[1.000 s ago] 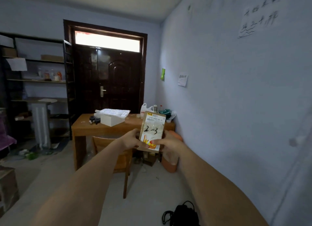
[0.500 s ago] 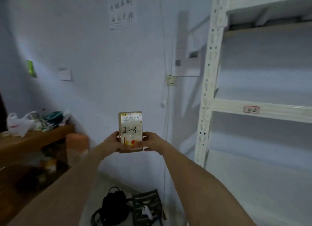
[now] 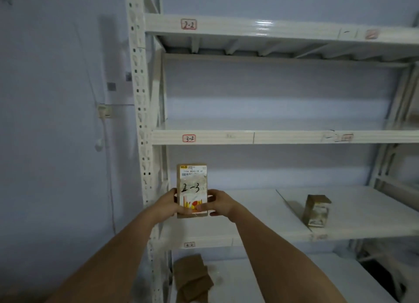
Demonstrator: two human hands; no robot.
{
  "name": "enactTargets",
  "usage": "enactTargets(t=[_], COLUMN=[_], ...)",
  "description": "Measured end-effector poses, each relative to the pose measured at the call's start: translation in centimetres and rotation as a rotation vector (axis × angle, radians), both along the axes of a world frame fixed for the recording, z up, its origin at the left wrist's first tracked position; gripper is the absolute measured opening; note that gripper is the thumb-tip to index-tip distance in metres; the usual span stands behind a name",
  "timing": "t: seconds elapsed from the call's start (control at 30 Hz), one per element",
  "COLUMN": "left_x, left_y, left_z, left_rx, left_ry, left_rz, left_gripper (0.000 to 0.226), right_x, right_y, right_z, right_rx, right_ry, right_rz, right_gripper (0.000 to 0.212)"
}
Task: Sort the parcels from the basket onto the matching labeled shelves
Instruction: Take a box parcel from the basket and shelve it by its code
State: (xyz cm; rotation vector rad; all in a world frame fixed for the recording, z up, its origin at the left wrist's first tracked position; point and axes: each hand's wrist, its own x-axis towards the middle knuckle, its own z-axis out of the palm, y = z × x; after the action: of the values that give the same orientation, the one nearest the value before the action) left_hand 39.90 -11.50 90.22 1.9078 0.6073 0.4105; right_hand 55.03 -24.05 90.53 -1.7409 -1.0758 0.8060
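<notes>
I hold a small cardboard parcel [image 3: 191, 185] upright in front of me, its white shipping label marked "2-3" by hand. My left hand [image 3: 167, 204] grips its left edge and my right hand [image 3: 219, 203] grips its right edge near the bottom. Behind it stands a white metal shelf rack [image 3: 145, 121]. Red-framed labels on the beams read "2-2" [image 3: 188, 24] at the top and "3-2" [image 3: 188, 138] in the middle; a lower label [image 3: 189, 244] is hard to read. More labels sit blurred at the right of the beams.
A small brown box [image 3: 317, 210] stands on the shelf board to my right. Brown paper parcels [image 3: 192, 277] lie on the bottom shelf. A wall socket with a hanging cable [image 3: 102, 112] is on the blue wall left of the rack.
My view has swung right from the door and desk to the shelf rack, which now fills the frame. Both hands kept hold of the parcel throughout.
</notes>
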Motion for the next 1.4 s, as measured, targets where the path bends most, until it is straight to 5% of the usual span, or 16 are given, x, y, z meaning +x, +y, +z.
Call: enactTargets(t=[0.33, 0.73, 1.03, 1.4], left_x=[12.2, 11.4, 17.1, 31.2], left_y=[-8.0, -7.4, -5.4, -15.8], left_z=[2.5, 5.4, 15.3, 27.5], left_rx=[0.093, 0.146, 0.326, 0.579], left_ry=[0.004, 0.019, -0.053, -0.288], left_rz=[-0.011, 0.066, -0.117, -0.357], left_gripper=[0.066, 0.071, 0.056, 0.058], right_x=[11.8, 12.4, 15.6, 26.1], right_y=[-8.8, -6.9, -7.0, -20.8], right_z=[2.3, 4.6, 12.5, 25.4], right_rx=[0.05, 0.106, 0.267, 0.358], right_ry=[-0.028, -0.048, -0.105, -0.354], right_rz=[-0.038, 0.076, -0.078, -0.327], right_gripper=[0.056, 0.055, 0.054, 0.047])
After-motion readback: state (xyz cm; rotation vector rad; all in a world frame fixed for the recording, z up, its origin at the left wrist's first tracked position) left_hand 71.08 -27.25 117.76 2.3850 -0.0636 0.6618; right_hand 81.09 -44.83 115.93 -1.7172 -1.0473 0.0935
